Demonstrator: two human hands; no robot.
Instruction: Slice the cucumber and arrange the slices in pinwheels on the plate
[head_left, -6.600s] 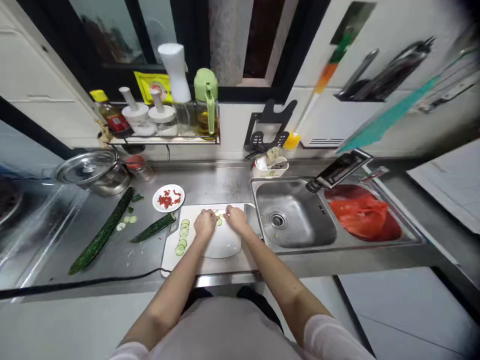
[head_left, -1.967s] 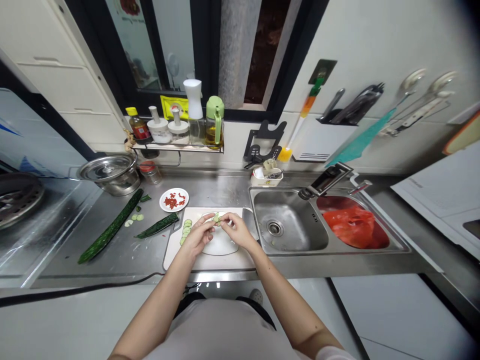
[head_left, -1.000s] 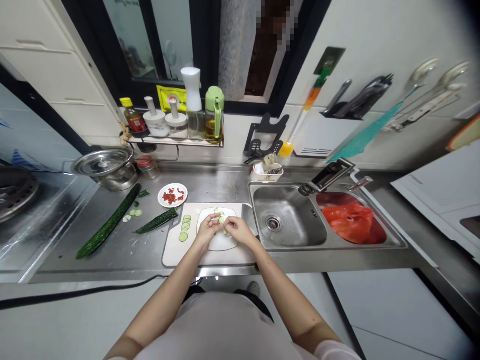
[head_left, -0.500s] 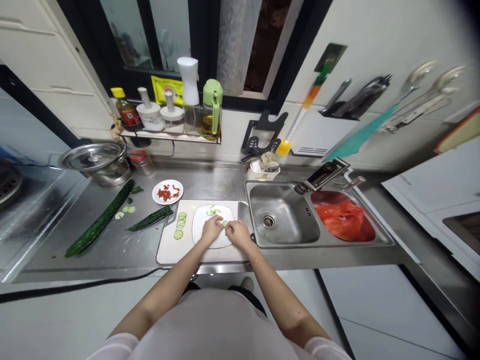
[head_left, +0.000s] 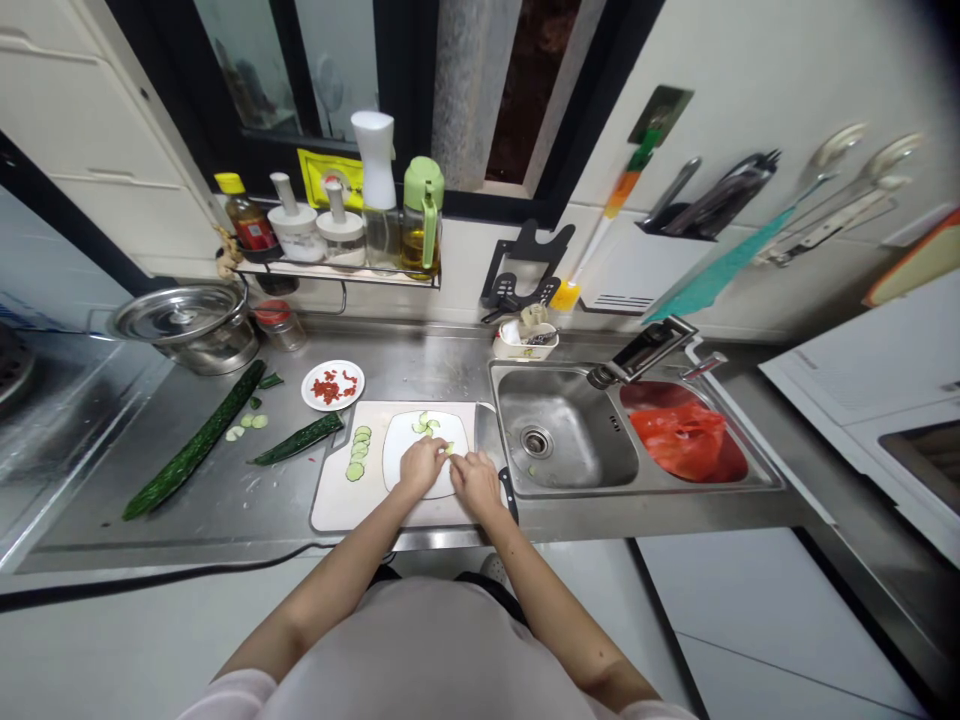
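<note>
My left hand [head_left: 422, 466] is closed over the white plate [head_left: 393, 478], its fingertips pinching a small pale-green cucumber slice [head_left: 449, 449]. From the other side my right hand [head_left: 476, 483] meets the same slice, its fingers bunched and their tips at the slice's edge; the exact grip is partly hidden. Farther up the plate, several cucumber slices [head_left: 425, 423] lie in a curved arrangement. Under the plate is a light cutting board [head_left: 337, 511], with a row of overlapping cucumber slices [head_left: 358, 452] on its left. A knife [head_left: 509, 492] lies along the board's right edge.
A small plate of chopped red pieces [head_left: 333, 386], a cut cucumber [head_left: 298, 440] and a long whole cucumber [head_left: 196, 440] are to the left. Behind them stands a lidded steel pot [head_left: 184, 325]. The sink [head_left: 570, 430] adjoins the board; its second basin holds a red bag [head_left: 681, 440].
My right hand has lowered and turned flatter, shifting slightly toward me, while my left hand has stayed nearly in place. The slice between the hands remains over the plate.
</note>
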